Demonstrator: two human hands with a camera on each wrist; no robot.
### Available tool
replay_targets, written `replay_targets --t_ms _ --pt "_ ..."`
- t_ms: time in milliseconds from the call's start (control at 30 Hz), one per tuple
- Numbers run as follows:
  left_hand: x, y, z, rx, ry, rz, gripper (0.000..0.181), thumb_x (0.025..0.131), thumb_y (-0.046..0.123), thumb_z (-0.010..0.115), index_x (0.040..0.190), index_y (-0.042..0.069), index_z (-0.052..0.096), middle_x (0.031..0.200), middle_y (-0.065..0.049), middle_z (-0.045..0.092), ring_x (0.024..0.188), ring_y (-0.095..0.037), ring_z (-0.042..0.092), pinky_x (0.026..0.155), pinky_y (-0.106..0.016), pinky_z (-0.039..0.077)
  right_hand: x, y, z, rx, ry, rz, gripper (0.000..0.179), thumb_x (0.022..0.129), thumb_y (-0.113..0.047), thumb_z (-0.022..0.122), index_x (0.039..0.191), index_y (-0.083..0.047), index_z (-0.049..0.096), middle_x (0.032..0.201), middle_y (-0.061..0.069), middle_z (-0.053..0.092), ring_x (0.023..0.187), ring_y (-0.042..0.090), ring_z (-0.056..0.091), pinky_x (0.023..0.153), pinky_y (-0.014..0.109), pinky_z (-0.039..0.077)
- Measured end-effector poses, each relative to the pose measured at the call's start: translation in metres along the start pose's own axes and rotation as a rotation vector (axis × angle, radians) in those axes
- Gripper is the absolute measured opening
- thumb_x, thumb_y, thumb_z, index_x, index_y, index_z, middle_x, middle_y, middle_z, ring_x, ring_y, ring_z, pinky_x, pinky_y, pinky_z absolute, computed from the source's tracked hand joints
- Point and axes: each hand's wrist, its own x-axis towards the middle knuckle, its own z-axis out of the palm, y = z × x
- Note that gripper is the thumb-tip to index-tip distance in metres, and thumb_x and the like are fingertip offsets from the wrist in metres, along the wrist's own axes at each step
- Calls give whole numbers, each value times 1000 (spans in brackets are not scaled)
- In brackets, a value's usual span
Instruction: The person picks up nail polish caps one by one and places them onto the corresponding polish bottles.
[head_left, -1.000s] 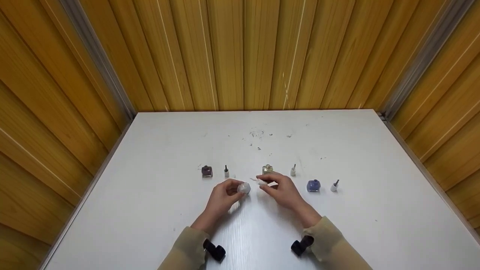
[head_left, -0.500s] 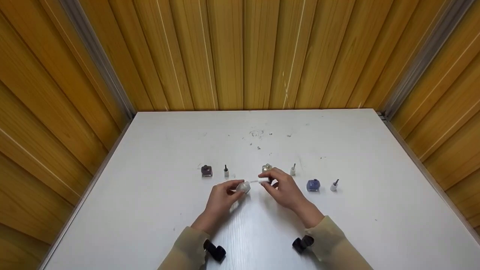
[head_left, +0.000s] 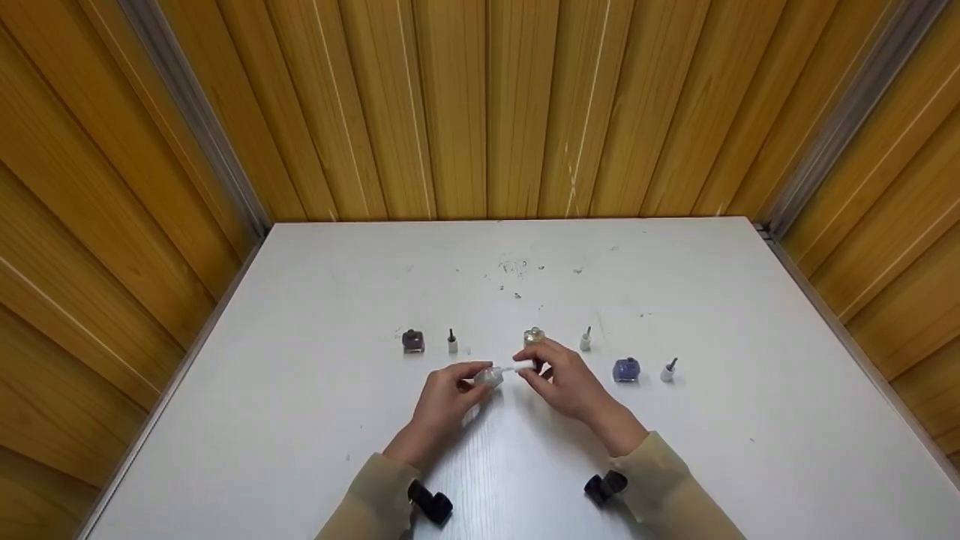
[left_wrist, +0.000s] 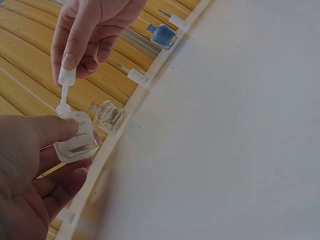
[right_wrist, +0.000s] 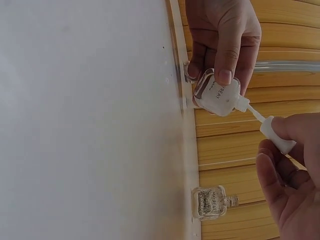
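Note:
My left hand (head_left: 442, 397) grips a small white nail polish bottle (left_wrist: 80, 137) by its sides, thumb across the label. The bottle is tilted, its neck toward my right hand (head_left: 564, 379). Between thumb and fingers that hand pinches a white brush cap (right_wrist: 277, 135). The brush tip sits at the mouth of the bottle; how far inside it reaches is hard to tell. Just beyond the right hand stands a clear glitter nail polish bottle (right_wrist: 210, 202), partly covered by the fingers in the head view.
A dark purple bottle (head_left: 413, 342) has a brush cap (head_left: 452, 343) beside it. Another brush cap (head_left: 586, 340) stands right of the glitter bottle. Farther right are a blue bottle (head_left: 627, 370) and its neighbouring brush cap (head_left: 668, 370). Dark specks mark the white table (head_left: 337, 277).
The right hand has turned the brush cap level and brought its brush to the bottle's mouth. In the left hand, the bottle has tipped toward the right.

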Motion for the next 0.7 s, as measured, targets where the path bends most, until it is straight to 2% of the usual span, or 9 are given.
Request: replay_targets --t_ms 200,400,533,700 --pt "-1 0 1 33 -16 38 30 95 11 74 124 6 74 118 -12 76 87 -15 73 75 -21 59 0 0 1 -4 -17 -6 12 96 -7 72 107 -2 71 98 7 68 83 14 62 67 22 58" --pt "-2 -1 2 27 -35 75 30 94 9 74 124 6 74 121 -13 76 94 -19 74 79 -23 61 0 -3 3 -29 -46 -6 14 93 -3 72 108 -3 71 97 7 67 83 15 62 69 23 59" --pt "-2 1 4 -18 -57 73 30 94 10 75 124 4 74 120 -14 75 99 -22 75 84 -25 62 -1 -4 5 -36 -68 -1 17 92 -1 72 109 -6 72 98 6 66 84 15 63 70 24 60" --pt "-3 2 6 -82 -81 33 29 95 12 74 123 4 74 119 -14 76 103 -24 74 88 -25 61 -1 -3 7 3 -71 4 23 94 -1 71 116 -4 69 105 9 72 90 23 69 73 26 62"
